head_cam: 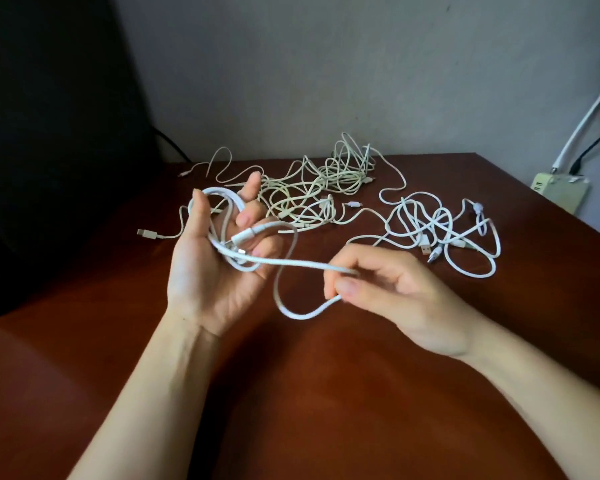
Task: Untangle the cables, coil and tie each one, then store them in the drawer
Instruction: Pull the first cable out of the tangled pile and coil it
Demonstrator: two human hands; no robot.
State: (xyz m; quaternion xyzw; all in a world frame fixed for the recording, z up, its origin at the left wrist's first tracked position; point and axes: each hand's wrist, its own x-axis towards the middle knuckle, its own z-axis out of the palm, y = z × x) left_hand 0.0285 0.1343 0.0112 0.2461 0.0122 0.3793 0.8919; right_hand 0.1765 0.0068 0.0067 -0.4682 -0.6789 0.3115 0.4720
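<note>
Hands over desk [326, 393], coiling white cable [291, 263].
Left hand [215, 268] palm up, fingers curled loosely around several loops; right hand [392, 292] pinching a free stretch between thumb and fingertips, slack loop hanging below. Farther back on desk: yellowish cable tangle [312, 192] at centre, whiter tangle [440, 230] to the right, well apart from both hands. Beyond desk edge, beige power strip [561, 192] by wall.

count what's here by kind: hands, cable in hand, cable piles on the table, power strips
hands: 2 (left hand, right hand)
held cable: 1
cable piles: 2 (cream pile, white pile)
power strip: 1
total: 6
</note>
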